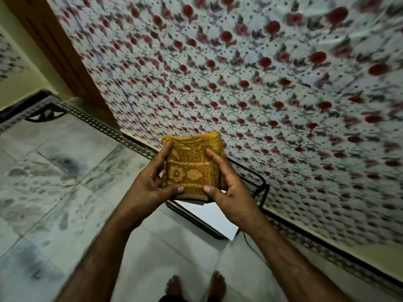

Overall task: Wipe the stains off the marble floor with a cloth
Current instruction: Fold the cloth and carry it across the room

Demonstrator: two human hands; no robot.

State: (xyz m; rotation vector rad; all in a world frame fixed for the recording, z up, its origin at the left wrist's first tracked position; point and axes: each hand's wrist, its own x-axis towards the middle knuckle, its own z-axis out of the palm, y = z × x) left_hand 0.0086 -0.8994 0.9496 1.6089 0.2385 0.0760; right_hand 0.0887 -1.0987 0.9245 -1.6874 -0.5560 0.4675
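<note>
Wiping not begun: left grip (150,184) and right grip (229,188) clasp the folded cloth (192,166), so next probably stoop to the stains (67,164) at nine o'clock.

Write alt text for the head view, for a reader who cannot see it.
The left hand and right hand hold a folded yellow cloth above a marble floor with grey stains. Floral fabric fills the background.

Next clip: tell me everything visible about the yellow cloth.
The cloth is a mustard-yellow, towel-like fabric with a woven flower pattern in a darker orange band, folded into a thick rectangular pad. It is held clear of the floor, its patterned face showing. The left hand and right hand grip its side edges, thumbs pressed on its lower front.
</note>
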